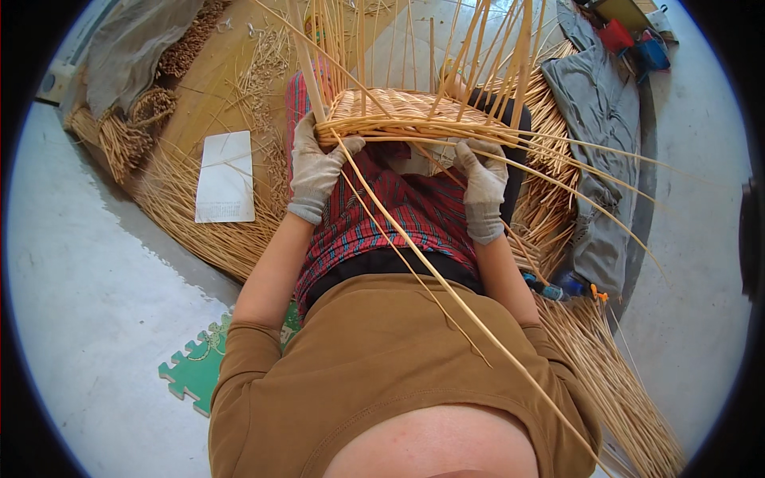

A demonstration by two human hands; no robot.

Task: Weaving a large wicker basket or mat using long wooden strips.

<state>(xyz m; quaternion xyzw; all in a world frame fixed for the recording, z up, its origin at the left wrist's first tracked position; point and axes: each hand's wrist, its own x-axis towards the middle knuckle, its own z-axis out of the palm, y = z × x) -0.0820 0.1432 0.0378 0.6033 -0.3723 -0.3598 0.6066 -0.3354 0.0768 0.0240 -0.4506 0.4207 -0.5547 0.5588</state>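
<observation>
A half-woven wicker basket with tall upright stakes rests over my lap, tilted, with long loose rods trailing from its near edge. My left hand, in a pale knit glove, grips the basket's left corner, thumb at the woven rim. My right hand, gloved the same way, is closed on the basket's near edge toward the right, among the trailing rods. One long pale rod runs from the left corner down across my brown top. A red striped cloth covers my lap below the basket.
Bundles of willow rods lie at right and left, beside grey sheets. A white board lies left on a wooden board. A green foam mat is at lower left. Red and blue containers stand upper right.
</observation>
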